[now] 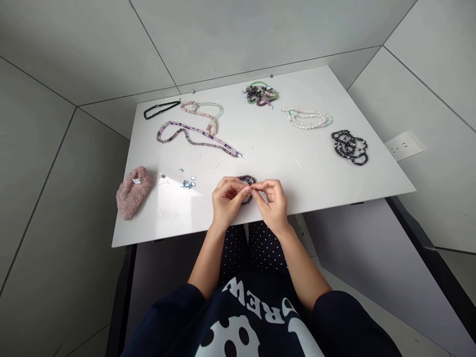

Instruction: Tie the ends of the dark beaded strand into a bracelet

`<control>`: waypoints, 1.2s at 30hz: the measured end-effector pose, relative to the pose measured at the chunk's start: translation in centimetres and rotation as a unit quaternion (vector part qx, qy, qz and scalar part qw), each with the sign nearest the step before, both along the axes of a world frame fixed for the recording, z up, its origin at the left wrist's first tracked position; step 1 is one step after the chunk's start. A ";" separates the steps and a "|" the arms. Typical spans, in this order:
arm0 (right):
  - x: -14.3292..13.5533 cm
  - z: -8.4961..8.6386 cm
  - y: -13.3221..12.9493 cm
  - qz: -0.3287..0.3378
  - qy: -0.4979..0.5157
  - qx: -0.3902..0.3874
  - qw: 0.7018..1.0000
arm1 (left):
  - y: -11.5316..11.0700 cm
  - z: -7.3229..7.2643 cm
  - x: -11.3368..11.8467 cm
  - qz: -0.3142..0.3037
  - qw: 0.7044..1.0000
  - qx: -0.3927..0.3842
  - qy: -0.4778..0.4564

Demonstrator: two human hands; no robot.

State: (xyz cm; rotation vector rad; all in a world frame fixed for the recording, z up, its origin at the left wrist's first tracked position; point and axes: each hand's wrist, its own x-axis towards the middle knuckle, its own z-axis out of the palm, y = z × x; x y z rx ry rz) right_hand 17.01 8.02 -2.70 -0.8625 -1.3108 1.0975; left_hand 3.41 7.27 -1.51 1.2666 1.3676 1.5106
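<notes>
Near the table's front edge, my left hand (229, 199) and my right hand (271, 202) meet with thumbs and forefingers pinched together. A dark beaded bracelet (247, 178) shows behind and between the fingers, partly covered by them. Both hands are closed at the bracelet's near side. Whether they pinch a bead or its cord is too small to make out. Left of my left hand lie several small blue-and-white scraps (188, 184).
On the white table (267, 153) lie a purple bead strand (201, 131), a pink and clear strand (206, 110), a black strand (162, 109), a mixed bead pile (261, 94), a pale strand (308, 119), dark bracelets (349, 147) and a fuzzy pink pouch (134, 193). Walls stand behind.
</notes>
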 end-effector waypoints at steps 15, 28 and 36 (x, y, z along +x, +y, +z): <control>0.2 0.5 0.2 0.002 -0.045 -0.026 0.999 | 0.2 0.8 0.4 0.004 0.999 -0.003 -0.038; 0.6 1.0 0.8 0.050 -0.057 -0.076 0.994 | 0.2 0.6 0.2 -0.012 1.000 0.018 -0.011; 0.8 1.2 1.2 0.067 -0.052 -0.090 0.992 | 0.1 0.0 0.3 0.005 0.999 0.030 0.030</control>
